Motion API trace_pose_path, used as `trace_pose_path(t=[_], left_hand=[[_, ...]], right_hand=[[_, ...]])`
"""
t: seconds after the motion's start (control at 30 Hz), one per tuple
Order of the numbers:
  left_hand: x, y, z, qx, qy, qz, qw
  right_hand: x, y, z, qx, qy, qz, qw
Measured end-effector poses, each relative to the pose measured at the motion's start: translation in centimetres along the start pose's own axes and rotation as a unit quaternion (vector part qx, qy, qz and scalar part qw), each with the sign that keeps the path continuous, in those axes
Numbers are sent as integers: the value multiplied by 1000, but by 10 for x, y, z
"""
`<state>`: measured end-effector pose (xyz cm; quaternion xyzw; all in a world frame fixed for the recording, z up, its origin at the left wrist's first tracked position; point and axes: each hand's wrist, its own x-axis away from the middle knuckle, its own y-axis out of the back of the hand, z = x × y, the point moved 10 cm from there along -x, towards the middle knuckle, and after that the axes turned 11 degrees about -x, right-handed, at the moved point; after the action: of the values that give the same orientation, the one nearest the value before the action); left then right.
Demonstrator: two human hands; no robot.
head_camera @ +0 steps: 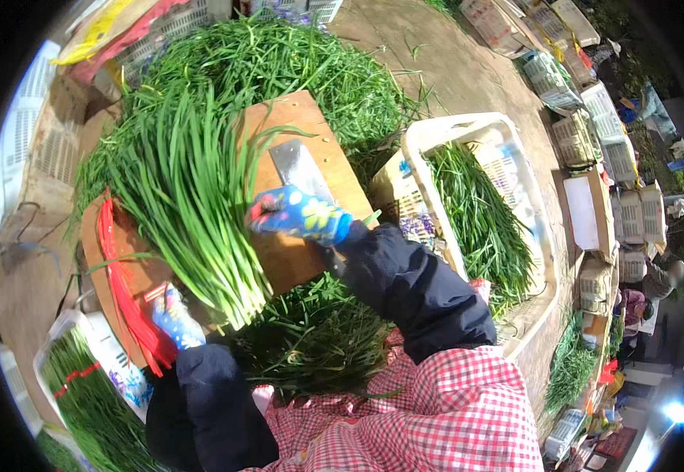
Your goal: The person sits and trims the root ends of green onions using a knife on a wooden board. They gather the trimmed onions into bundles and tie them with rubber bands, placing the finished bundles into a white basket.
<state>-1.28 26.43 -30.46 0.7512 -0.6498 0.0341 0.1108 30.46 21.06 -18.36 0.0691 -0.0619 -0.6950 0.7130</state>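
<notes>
A thick bundle of long green chives [194, 200] lies on the wooden boards, its pale stem ends towards me. My right hand [298, 215], in a blue flowered glove, is at the bundle's right side with curled fingers. Under and beyond it is a flat metal blade [300, 168] on the tilted wooden board [289, 259]. My left hand [178, 318], in a similar glove, is beside the stem ends, next to a hank of red plastic strips [120, 289] on a rounded wooden board [95, 236]. What either hand grips is hidden.
Loose greens [283, 65] are heaped behind the boards, with more loose leaves [312, 342] before my lap. A white plastic crate [545, 236] of greens stands right; another crate [47, 360] at lower left holds red-tied greens. Stacked crates [575, 135] and people are farther right.
</notes>
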Motion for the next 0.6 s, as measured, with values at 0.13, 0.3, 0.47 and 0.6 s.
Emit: trace_pose_path(t=[0.13,0.3,0.47,0.6], left_hand=[[9,-2,-31,40,-27,-28,998],[6,-8,-36,58,-1,22,998],[-2,-5,-75,-31,6,74,997],[-8,6,-112,-234,-40,150,960]], right_hand=[[-14,-27,25,17,-39,50,998],[-27,-53,35,32,-12,109,993],[-42,-95,49,97,-46,196,975],[-46,-130,67,128,33,208,969]])
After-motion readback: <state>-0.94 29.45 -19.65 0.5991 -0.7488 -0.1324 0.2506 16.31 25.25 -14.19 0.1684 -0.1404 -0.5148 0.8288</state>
